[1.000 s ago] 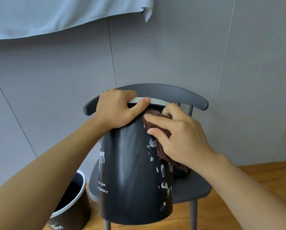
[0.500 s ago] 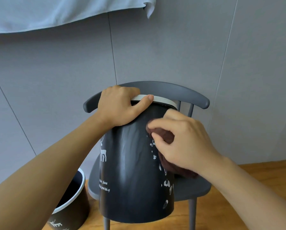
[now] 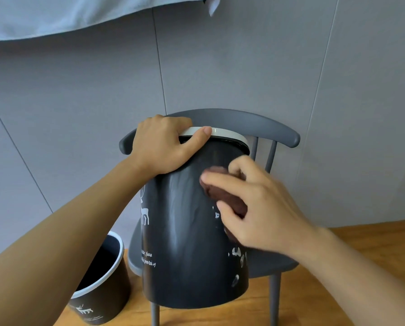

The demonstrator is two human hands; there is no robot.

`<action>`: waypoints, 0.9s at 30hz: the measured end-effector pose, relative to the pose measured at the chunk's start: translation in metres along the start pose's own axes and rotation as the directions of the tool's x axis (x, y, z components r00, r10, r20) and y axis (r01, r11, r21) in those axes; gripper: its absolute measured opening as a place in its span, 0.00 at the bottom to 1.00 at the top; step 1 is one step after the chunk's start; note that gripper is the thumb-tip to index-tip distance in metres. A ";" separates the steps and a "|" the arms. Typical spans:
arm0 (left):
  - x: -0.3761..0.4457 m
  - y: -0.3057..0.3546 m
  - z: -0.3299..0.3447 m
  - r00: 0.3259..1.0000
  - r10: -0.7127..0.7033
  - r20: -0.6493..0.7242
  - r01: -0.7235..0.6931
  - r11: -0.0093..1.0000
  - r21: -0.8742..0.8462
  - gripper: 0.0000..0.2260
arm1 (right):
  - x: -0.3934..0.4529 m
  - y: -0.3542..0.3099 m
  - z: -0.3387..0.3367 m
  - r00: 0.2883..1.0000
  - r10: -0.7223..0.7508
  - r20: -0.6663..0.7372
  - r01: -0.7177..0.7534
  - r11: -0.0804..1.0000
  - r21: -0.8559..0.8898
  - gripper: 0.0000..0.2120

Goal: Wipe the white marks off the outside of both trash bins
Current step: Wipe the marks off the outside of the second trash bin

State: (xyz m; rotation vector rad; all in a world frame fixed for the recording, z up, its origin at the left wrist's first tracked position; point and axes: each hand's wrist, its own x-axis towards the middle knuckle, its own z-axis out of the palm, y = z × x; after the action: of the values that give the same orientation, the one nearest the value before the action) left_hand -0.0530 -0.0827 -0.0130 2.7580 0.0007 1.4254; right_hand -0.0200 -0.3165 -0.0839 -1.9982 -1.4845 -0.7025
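A black trash bin [image 3: 187,243] with a white rim stands tilted on a grey chair [image 3: 265,128]. My left hand [image 3: 163,147] grips its rim at the top left, thumb lying along the white band. My right hand [image 3: 255,205] holds a dark brown cloth [image 3: 222,191] and presses it against the bin's right side. White marks [image 3: 238,255] speckle the bin's lower right below the cloth. A white deer print sits on its left side. A second black bin [image 3: 100,285] stands on the floor at the lower left.
A grey panelled wall [image 3: 243,67] rises right behind the chair. A pale blue fabric [image 3: 55,15] hangs across the top left. The floor [image 3: 361,243] is wooden to the right of and under the chair.
My right hand has dragged the cloth down the bin's right side from near the rim to its middle. Fewer white marks show in the upper area. My left hand keeps its grip.
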 end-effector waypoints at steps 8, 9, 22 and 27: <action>0.000 0.003 -0.001 1.000 0.008 0.007 -0.008 1.000 -0.003 0.27 | -0.012 -0.005 -0.007 0.996 -0.091 0.022 0.092 0.995 -0.045 0.17; 0.000 0.004 -0.001 1.000 0.011 0.009 -0.011 1.000 -0.005 0.27 | -0.001 -0.005 -0.009 0.997 -0.069 -0.021 0.068 0.997 -0.048 0.17; -0.001 -0.007 -0.001 0.997 -0.070 0.032 0.071 0.997 -0.016 0.28 | -0.054 -0.003 0.007 0.991 -0.078 0.106 0.058 0.983 0.175 0.15; -0.001 -0.004 -0.002 0.997 -0.064 0.037 0.064 0.998 -0.014 0.28 | -0.023 -0.001 0.004 0.999 0.024 -0.029 -0.017 0.980 0.201 0.16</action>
State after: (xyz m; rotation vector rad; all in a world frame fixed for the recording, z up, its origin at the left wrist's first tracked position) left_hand -0.0550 -0.0791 -0.0123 2.7450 0.0761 1.3536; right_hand -0.0259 -0.3288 -0.1025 -1.8392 -1.4533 -0.5498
